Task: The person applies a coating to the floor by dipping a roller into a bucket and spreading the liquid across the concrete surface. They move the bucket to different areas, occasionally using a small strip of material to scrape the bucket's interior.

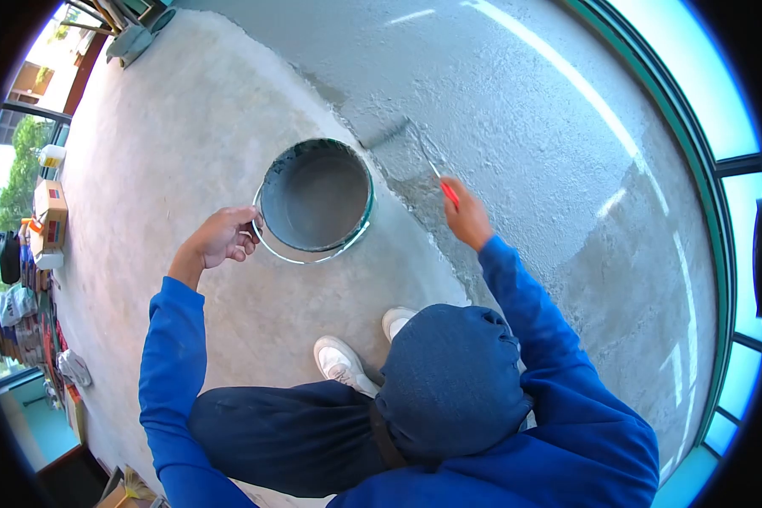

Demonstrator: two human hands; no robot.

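Grey wet coating is bounded by a rough edge that runs slantwise just beside the bucket; room is left on the pale floor between the bucket and the boxes. Grey liquid is held in the bucket; its wire handle is pinched by the left hand, whose other fingers are loosely curled. The roller is rested on the coating near the edge; its red grip is enclosed by the right hand, fingers wrapped round.
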